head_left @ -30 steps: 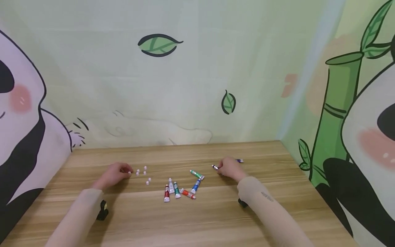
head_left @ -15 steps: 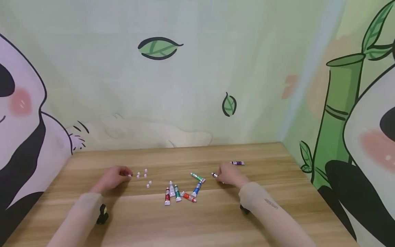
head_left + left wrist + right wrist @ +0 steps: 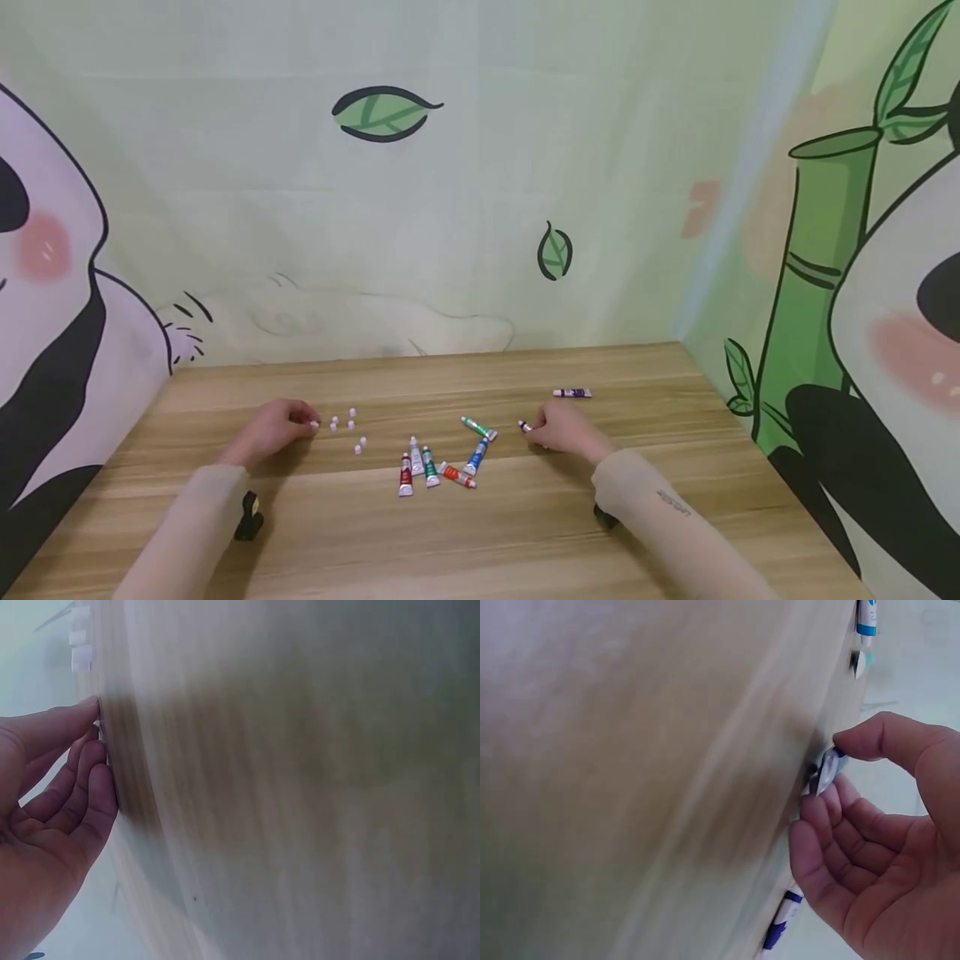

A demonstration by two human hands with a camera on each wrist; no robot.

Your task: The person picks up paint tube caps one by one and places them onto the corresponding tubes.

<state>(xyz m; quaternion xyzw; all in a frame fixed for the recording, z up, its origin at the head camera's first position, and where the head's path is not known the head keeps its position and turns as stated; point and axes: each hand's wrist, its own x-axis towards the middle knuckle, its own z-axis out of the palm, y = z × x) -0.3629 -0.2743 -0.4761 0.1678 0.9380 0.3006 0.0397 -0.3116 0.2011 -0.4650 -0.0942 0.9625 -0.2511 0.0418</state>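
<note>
At the left, my left hand [image 3: 273, 429] rests low on the table with thumb and fingertips pinching a small white cube-like piece [image 3: 314, 425]. Several similar white pieces [image 3: 352, 425] lie just to its right. My right hand [image 3: 566, 429] pinches a small paint tube [image 3: 829, 769] between thumb and fingers, close over the tabletop; the head view shows one end of it, the rest hidden by the hand. Behind this hand lies a purple paint tube [image 3: 572, 392], also seen in part in the right wrist view.
Between the hands lie more paint tubes: red [image 3: 406, 475], whitish [image 3: 416, 457], dark green [image 3: 430, 467], orange-red [image 3: 457, 475], blue [image 3: 476, 457] and light green [image 3: 478, 428]. The wooden table [image 3: 480, 542] ends at a fabric backdrop [image 3: 480, 183] with panda drawings.
My right hand has shifted towards me with its tube, and the purple tube behind it has come fully into view. My left hand stays in place.
</note>
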